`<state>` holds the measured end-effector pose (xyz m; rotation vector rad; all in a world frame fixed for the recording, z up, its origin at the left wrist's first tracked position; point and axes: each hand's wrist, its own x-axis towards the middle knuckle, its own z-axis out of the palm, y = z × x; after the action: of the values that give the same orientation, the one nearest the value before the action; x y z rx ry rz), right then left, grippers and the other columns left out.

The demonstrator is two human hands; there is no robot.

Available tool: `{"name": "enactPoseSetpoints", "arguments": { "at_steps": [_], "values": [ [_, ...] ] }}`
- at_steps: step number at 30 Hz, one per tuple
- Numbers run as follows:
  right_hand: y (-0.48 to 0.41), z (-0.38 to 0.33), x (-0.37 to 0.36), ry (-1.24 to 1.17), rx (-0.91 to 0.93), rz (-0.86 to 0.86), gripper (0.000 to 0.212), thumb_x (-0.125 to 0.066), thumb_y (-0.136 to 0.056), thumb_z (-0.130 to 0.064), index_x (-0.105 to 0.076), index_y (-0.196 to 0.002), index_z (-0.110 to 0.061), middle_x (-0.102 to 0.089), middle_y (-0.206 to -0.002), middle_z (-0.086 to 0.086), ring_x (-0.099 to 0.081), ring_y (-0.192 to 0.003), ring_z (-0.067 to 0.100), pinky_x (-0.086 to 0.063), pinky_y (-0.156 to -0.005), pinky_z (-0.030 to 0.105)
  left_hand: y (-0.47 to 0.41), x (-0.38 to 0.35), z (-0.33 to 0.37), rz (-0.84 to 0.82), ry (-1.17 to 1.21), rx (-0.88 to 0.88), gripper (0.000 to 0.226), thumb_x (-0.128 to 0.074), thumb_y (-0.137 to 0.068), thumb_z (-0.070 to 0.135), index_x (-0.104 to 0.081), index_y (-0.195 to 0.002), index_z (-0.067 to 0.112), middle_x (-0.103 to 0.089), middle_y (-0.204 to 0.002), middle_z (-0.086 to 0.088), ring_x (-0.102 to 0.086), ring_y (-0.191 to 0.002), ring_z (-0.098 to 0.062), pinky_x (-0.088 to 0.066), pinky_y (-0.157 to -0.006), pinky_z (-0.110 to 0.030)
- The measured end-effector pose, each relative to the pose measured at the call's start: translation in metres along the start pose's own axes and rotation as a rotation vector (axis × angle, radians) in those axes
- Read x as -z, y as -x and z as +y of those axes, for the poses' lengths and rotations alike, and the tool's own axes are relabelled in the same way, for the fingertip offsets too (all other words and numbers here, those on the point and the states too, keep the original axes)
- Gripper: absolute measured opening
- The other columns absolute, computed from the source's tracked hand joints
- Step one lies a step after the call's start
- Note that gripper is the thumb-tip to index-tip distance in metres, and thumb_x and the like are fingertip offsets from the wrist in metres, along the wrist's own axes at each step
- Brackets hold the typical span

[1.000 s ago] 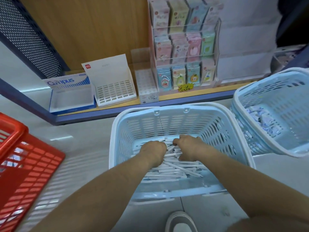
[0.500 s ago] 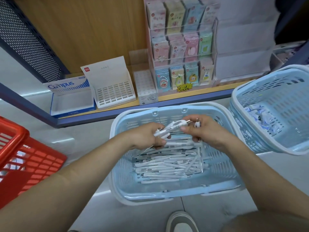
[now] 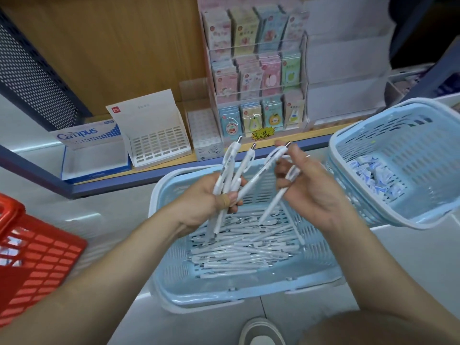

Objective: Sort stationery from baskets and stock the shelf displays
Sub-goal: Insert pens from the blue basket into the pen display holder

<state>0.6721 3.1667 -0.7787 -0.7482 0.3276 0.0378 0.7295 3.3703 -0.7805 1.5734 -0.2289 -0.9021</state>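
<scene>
A light blue basket (image 3: 224,290) sits on the floor in front of me with several white pens (image 3: 239,247) heaped on its bottom. My left hand (image 3: 206,205) grips a fanned bunch of white pens (image 3: 230,168), clicker ends up, above the basket. My right hand (image 3: 311,188) holds one white pen (image 3: 273,205) slanting down toward the heap, and its fingertips touch the top of another pen in the bunch. On the shelf behind stands a white slotted pen display (image 3: 154,138), its slots unfilled.
A second blue basket (image 3: 403,155) with small blue-white packets stands at the right. A red basket (image 3: 29,250) lies at the left. The shelf also carries a Campus box (image 3: 92,150), a small white tray (image 3: 205,135) and a clear rack of sticker packs (image 3: 256,78). My shoe (image 3: 261,332) shows below.
Both hands have risen out of the basket, from the pen heap to above its rim. The left hand now holds a bunch of pens upright and the right hand holds one.
</scene>
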Motion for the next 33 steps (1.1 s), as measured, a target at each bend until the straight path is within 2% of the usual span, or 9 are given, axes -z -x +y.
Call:
{"name": "enactPoseSetpoints", "arguments": {
  "at_steps": [3,7,10,12,14,18,23,27,33],
  "values": [
    [-0.005,0.020,-0.018,0.110,-0.022,0.081,0.030,-0.062,-0.090,-0.020,-0.060,-0.113,-0.001,-0.060,-0.090,0.011,-0.057,-0.079,0.022,-0.052,-0.066,0.032,-0.003,-0.024,-0.003,-0.015,-0.004,-0.029,0.019,-0.051,-0.094,-0.005,-0.063,-0.102,0.008,-0.066,-0.083,-0.008,-0.063,-0.067,-0.012,-0.056,-0.072,-0.027],
    [-0.009,0.032,-0.017,0.088,-0.040,0.233,0.022,-0.046,-0.102,-0.022,-0.057,-0.097,-0.004,-0.061,-0.084,0.012,-0.062,-0.083,0.029,-0.057,-0.077,0.045,-0.004,-0.022,-0.004,0.014,-0.094,-0.014,0.017,-0.053,-0.096,0.000,-0.065,-0.100,0.011,-0.069,-0.085,-0.003,-0.066,-0.073,-0.011,-0.057,-0.078,-0.030],
    [-0.010,0.033,-0.018,0.009,-0.036,0.238,0.023,-0.041,-0.104,-0.023,-0.052,-0.093,-0.007,-0.066,-0.091,0.017,-0.066,-0.088,0.032,-0.057,-0.074,0.043,0.001,-0.011,-0.001,0.026,-0.187,-0.025,0.016,-0.051,-0.098,0.004,-0.064,-0.101,0.014,-0.068,-0.080,0.003,-0.064,-0.069,-0.005,-0.053,-0.068,-0.022],
    [-0.013,0.030,-0.022,0.024,-0.010,0.273,0.021,-0.042,-0.104,-0.021,-0.052,-0.091,-0.009,-0.064,-0.078,0.012,-0.064,-0.072,0.026,-0.054,-0.064,0.035,0.005,-0.006,0.003,0.042,-0.189,-0.025,0.013,-0.049,-0.100,0.007,-0.060,-0.102,0.013,-0.066,-0.079,0.001,-0.063,-0.067,-0.008,-0.052,-0.066,-0.021],
    [-0.017,0.027,-0.027,0.063,-0.001,0.274,0.018,-0.043,-0.103,-0.019,-0.054,-0.093,-0.009,-0.048,-0.064,0.004,-0.047,-0.053,0.015,-0.041,-0.049,0.025,0.012,-0.001,0.009,0.063,-0.170,-0.018,0.010,-0.047,-0.101,0.011,-0.057,-0.104,0.008,-0.060,-0.075,-0.003,-0.058,-0.060,-0.010,-0.051,-0.060,-0.021],
    [-0.027,0.030,-0.041,0.564,-0.025,0.168,0.010,-0.055,-0.098,-0.015,-0.063,-0.103,-0.017,-0.036,-0.056,-0.001,-0.029,-0.044,0.012,-0.026,-0.042,0.023,0.025,0.015,0.022,0.197,-0.243,-0.069,0.017,-0.054,-0.099,0.021,-0.050,-0.086,0.010,-0.053,-0.064,-0.004,-0.046,-0.048,-0.013,-0.044,-0.048,-0.027],
    [-0.042,0.044,-0.047,1.148,0.037,0.096,0.007,-0.062,-0.092,-0.015,-0.066,-0.098,-0.012,-0.045,-0.059,0.001,-0.033,-0.048,0.014,-0.029,-0.052,0.027,0.034,0.042,0.026,0.350,-0.231,-0.028,0.012,-0.057,-0.097,0.020,-0.052,-0.092,0.010,-0.053,-0.065,-0.006,-0.046,-0.048,-0.014,-0.043,-0.045,-0.025],
    [-0.043,0.041,-0.049,0.960,-0.082,0.140,0.009,-0.058,-0.095,-0.012,-0.063,-0.099,-0.005,-0.043,-0.053,0.002,-0.032,-0.044,0.015,-0.027,-0.046,0.025,0.035,0.043,0.018,0.398,-0.081,-0.012,0.009,-0.055,-0.098,0.017,-0.054,-0.097,0.009,-0.055,-0.068,-0.007,-0.052,-0.052,-0.015,-0.046,-0.048,-0.026],
    [-0.028,0.038,-0.068,0.593,-0.314,0.024,0.017,-0.056,-0.097,-0.016,-0.066,-0.104,-0.005,-0.044,-0.055,0.003,-0.039,-0.041,0.012,-0.032,-0.040,0.022,0.037,0.037,0.024,0.304,0.301,0.020,0.006,-0.053,-0.097,0.006,-0.058,-0.096,0.008,-0.063,-0.068,-0.007,-0.063,-0.062,-0.019,-0.057,-0.062,-0.032]
  ]
}}
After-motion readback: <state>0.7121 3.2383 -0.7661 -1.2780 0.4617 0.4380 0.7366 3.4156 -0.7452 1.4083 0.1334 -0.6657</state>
